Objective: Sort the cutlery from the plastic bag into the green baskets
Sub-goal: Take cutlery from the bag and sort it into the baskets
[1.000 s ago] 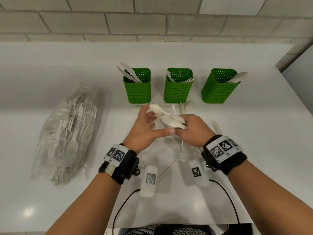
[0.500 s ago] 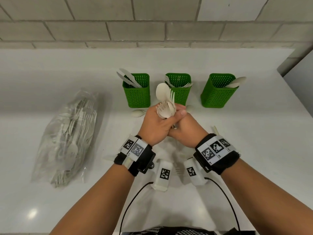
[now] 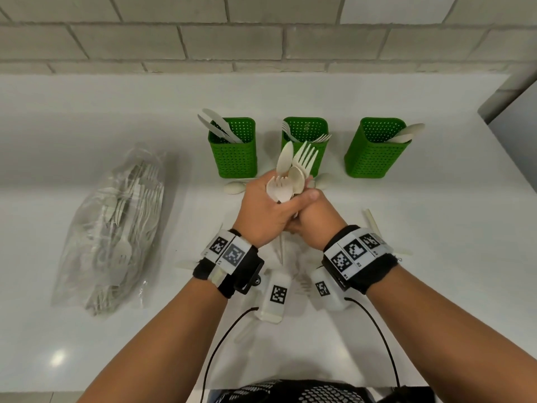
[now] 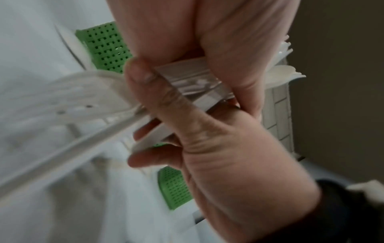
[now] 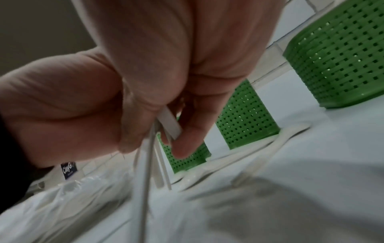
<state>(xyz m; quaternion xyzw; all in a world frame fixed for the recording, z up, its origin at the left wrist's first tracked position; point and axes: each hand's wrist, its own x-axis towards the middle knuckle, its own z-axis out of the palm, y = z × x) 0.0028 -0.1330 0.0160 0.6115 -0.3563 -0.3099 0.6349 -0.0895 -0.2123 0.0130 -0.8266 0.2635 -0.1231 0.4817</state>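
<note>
While both hands gripped the bunch of cutlery point(image 3: 293, 175), the left hand point(image 3: 266, 209) and right hand point(image 3: 315, 216) had lifted it upright since a second before.

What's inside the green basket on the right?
The right green basket holds two pale spoons, their bowls sticking out over the right rim. Their handles go down inside, and the perforated wall hides anything lying lower in the basket.

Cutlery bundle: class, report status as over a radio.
Left hand and right hand both grip mixed cutlery bundle, upright. Middle green basket directly behind. Plastic bag still full. Path clear.
</note>
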